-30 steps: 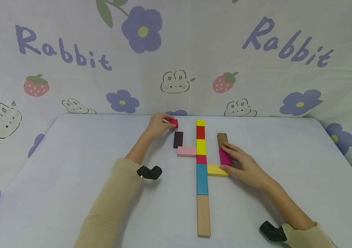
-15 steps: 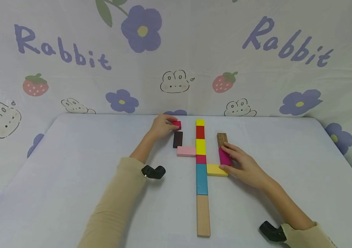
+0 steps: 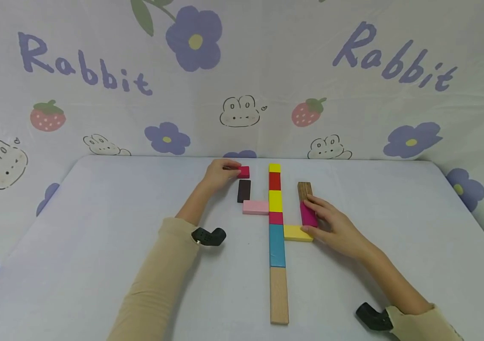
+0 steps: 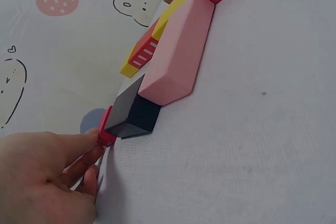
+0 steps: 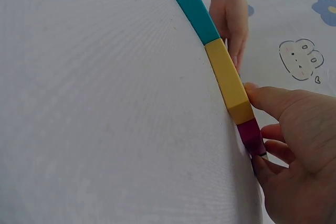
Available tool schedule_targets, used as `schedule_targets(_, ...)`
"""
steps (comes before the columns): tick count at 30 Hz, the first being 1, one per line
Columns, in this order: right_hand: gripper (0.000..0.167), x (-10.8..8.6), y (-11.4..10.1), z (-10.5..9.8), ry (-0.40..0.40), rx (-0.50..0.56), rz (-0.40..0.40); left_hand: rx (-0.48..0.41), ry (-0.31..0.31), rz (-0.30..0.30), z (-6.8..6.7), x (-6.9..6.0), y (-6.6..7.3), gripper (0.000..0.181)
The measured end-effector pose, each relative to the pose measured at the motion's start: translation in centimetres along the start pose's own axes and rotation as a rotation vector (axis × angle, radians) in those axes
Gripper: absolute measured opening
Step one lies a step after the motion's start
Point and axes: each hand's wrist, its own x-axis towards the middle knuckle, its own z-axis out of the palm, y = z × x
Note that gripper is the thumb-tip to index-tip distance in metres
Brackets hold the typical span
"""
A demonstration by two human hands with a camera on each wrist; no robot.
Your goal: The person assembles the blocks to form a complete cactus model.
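My left hand [image 3: 219, 174] is at the far side of the table, its fingertips touching the left edge of a small red block [image 3: 244, 172]. The left wrist view shows the thumb and fingers beside that block, just beyond a black block [image 4: 134, 109]. A pink block [image 4: 181, 51] meets the black one's near end. My right hand [image 3: 339, 227] rests its fingers along a magenta block [image 3: 308, 215], with the thumb on a yellow block [image 3: 296, 233]. In the right wrist view these two blocks meet end to end, and fingers partly hide the magenta one.
A straight row runs down the middle: small yellow, red, yellow and magenta blocks, a blue block [image 3: 277, 245] and a plain wooden block [image 3: 278, 296]. A striped brown block [image 3: 305, 190] stands beyond the magenta one. A printed cloth hangs behind the white table [image 3: 109, 227].
My left hand brought the small red block slightly right, in line with the black block, then slid its fingers back left while the block stayed. My right hand kept its place.
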Motion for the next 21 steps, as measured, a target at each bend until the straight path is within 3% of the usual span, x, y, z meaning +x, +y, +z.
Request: schedule_targets(21,0.07,0.01,-0.02,0.05,0.001,-0.001,-0.002,-0.002,-0.036,0.045,0.12,-0.59,-0.62,0.032)
